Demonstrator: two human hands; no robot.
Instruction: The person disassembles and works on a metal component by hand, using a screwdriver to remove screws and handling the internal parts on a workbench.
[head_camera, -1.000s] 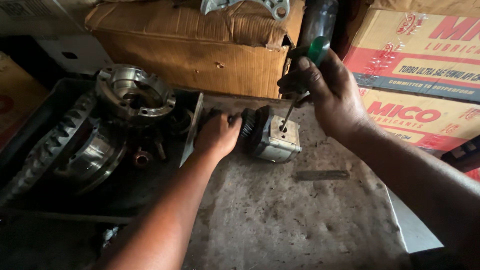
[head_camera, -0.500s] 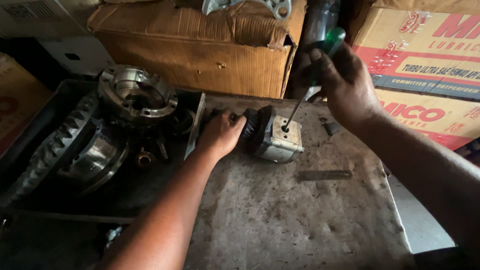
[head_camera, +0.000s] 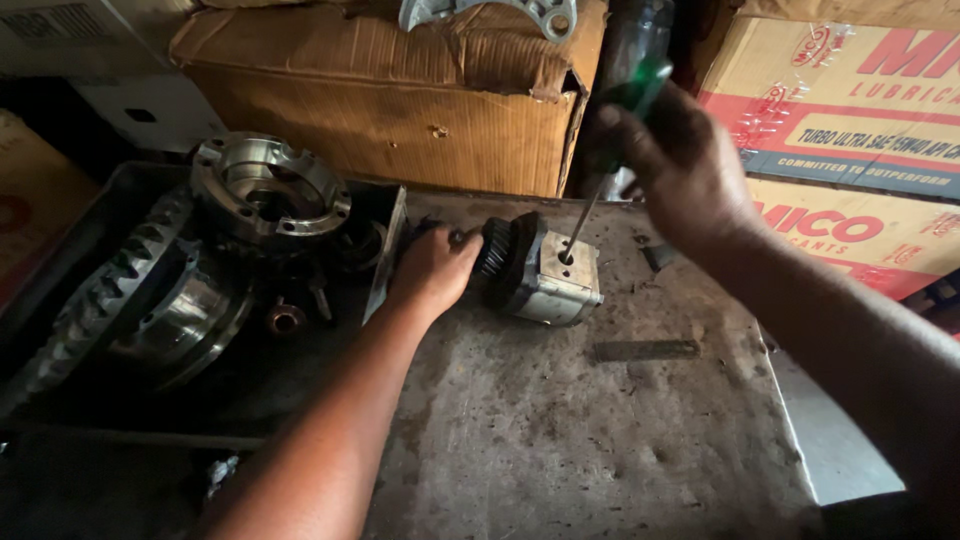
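Observation:
A small grey metal pump body (head_camera: 555, 280) with a black gear (head_camera: 495, 248) on its left end lies on a dirty metal bench top (head_camera: 560, 440). My left hand (head_camera: 432, 270) grips the gear end and steadies the part. My right hand (head_camera: 680, 170) holds a green-handled screwdriver (head_camera: 628, 95) tilted, its thin shaft running down-left with the tip in a hole on the pump's top face.
A dark tray (head_camera: 70, 400) at the left holds a large ring gear (head_camera: 90, 300), a round flanged housing (head_camera: 268, 188) and small parts. Worn cardboard boxes (head_camera: 400, 110) stand behind; printed cartons (head_camera: 850, 110) at the right. A flat metal strip (head_camera: 645, 350) lies on the bench.
My right hand has shifted up and to the right with the screwdriver, tilting it more. The left hand stays on the gear end.

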